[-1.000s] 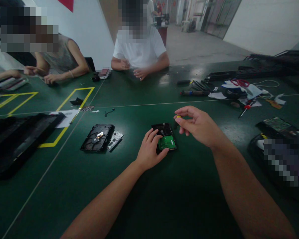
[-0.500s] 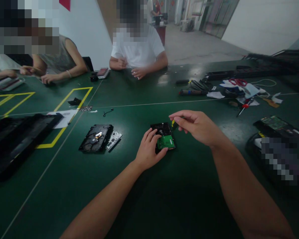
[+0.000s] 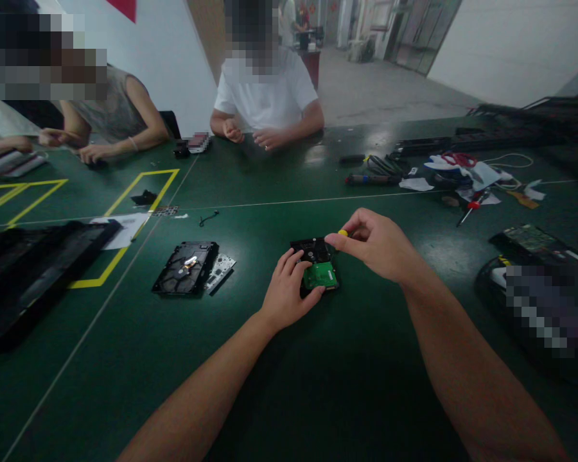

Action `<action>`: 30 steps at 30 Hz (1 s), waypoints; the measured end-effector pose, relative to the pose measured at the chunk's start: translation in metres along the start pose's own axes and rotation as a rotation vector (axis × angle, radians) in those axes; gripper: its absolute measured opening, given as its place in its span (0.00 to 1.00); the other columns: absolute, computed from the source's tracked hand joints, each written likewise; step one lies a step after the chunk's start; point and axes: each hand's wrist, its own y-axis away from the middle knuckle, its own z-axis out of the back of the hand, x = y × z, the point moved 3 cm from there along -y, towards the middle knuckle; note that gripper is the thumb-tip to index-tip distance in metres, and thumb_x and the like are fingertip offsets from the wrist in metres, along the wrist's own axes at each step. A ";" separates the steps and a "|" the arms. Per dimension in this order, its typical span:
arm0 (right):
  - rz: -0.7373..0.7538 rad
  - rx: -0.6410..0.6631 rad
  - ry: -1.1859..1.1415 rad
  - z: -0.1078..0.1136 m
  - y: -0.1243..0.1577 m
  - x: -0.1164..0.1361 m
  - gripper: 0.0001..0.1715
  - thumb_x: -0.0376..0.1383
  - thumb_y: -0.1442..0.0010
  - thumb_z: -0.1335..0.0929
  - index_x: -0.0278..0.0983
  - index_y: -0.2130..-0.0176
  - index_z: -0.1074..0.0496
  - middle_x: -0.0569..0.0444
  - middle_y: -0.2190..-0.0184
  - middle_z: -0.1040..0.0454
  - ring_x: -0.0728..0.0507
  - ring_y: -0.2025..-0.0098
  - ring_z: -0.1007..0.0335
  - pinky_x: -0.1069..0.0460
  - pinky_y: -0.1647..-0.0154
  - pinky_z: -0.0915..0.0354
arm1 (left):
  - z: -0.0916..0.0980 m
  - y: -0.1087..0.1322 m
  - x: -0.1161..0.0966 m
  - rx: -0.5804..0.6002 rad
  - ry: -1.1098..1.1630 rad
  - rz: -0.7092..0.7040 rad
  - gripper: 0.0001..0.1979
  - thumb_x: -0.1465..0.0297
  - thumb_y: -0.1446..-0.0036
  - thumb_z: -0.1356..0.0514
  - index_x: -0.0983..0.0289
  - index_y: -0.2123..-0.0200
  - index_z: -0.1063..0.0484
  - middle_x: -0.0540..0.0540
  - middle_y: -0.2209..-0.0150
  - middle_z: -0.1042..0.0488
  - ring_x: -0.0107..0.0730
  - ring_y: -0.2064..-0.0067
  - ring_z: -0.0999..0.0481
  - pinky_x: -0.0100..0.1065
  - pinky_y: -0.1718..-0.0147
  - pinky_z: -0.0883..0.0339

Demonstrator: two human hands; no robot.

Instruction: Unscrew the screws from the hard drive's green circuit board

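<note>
A black hard drive [image 3: 313,249] with a green circuit board [image 3: 322,275] lies on the table in front of me. My left hand [image 3: 289,282] holds it down, fingers over its left side and thumb at the near right edge. At the drive's far right corner, my right hand [image 3: 366,240] pinches a small screwdriver [image 3: 343,233] by its yellow handle. Its shaft and tip are mostly hidden by the fingers. Left of them lies a second black hard drive [image 3: 185,267], with a loose metallic-looking circuit board [image 3: 220,272] beside it.
Long black casings [image 3: 43,276] lie at the left, near yellow tape marks [image 3: 89,281]. A red-handled screwdriver [image 3: 472,205], cables [image 3: 383,165] and scraps fill the far right. Nearer is an open device with a circuit board [image 3: 527,244]. Co-workers sit across the table.
My right hand has shifted slightly left and its fingers have turned around the screwdriver, whose yellow handle now sits higher. My left hand and the drive stay put.
</note>
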 end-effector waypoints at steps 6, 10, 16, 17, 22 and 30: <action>0.004 0.023 -0.077 -0.002 -0.001 0.000 0.22 0.52 0.40 0.23 0.40 0.61 0.28 0.53 0.69 0.21 0.44 0.70 0.26 0.50 0.71 0.32 | 0.001 0.000 -0.002 -0.001 -0.002 0.000 0.27 0.57 0.37 0.33 0.60 0.39 0.32 0.65 0.32 0.34 0.60 0.25 0.45 0.63 0.30 0.40; 0.044 0.152 -0.162 -0.004 0.001 0.009 0.16 0.47 0.33 0.27 0.39 0.52 0.22 0.51 0.62 0.19 0.47 0.72 0.27 0.52 0.74 0.33 | 0.000 0.000 -0.001 -0.007 -0.002 -0.008 0.26 0.56 0.36 0.34 0.60 0.40 0.32 0.66 0.32 0.34 0.60 0.25 0.44 0.63 0.30 0.40; 0.057 0.262 -0.280 -0.007 0.000 0.010 0.21 0.40 0.27 0.34 0.40 0.39 0.24 0.47 0.44 0.22 0.50 0.71 0.29 0.52 0.74 0.34 | -0.002 0.001 0.002 -0.014 -0.001 -0.007 0.27 0.56 0.37 0.33 0.60 0.39 0.32 0.65 0.32 0.34 0.59 0.25 0.45 0.63 0.29 0.41; 0.046 0.260 -0.294 -0.007 0.000 0.010 0.21 0.41 0.27 0.34 0.40 0.40 0.23 0.47 0.46 0.21 0.50 0.70 0.29 0.52 0.73 0.34 | -0.002 0.001 0.002 -0.014 -0.001 -0.006 0.27 0.56 0.37 0.33 0.60 0.39 0.32 0.65 0.32 0.34 0.59 0.25 0.45 0.63 0.29 0.41; 0.004 0.252 -0.251 -0.005 0.000 0.009 0.21 0.50 0.28 0.31 0.38 0.48 0.20 0.53 0.68 0.23 0.48 0.72 0.31 0.53 0.74 0.37 | 0.000 0.001 0.001 -0.007 0.002 -0.003 0.27 0.56 0.37 0.33 0.60 0.39 0.31 0.65 0.32 0.34 0.60 0.25 0.44 0.63 0.30 0.40; 0.007 0.165 -0.262 0.003 -0.001 0.008 0.15 0.44 0.31 0.30 0.38 0.51 0.21 0.48 0.54 0.19 0.50 0.72 0.31 0.52 0.75 0.38 | -0.001 0.001 0.002 -0.002 -0.001 -0.002 0.27 0.56 0.37 0.33 0.60 0.39 0.32 0.66 0.32 0.34 0.59 0.25 0.44 0.63 0.30 0.40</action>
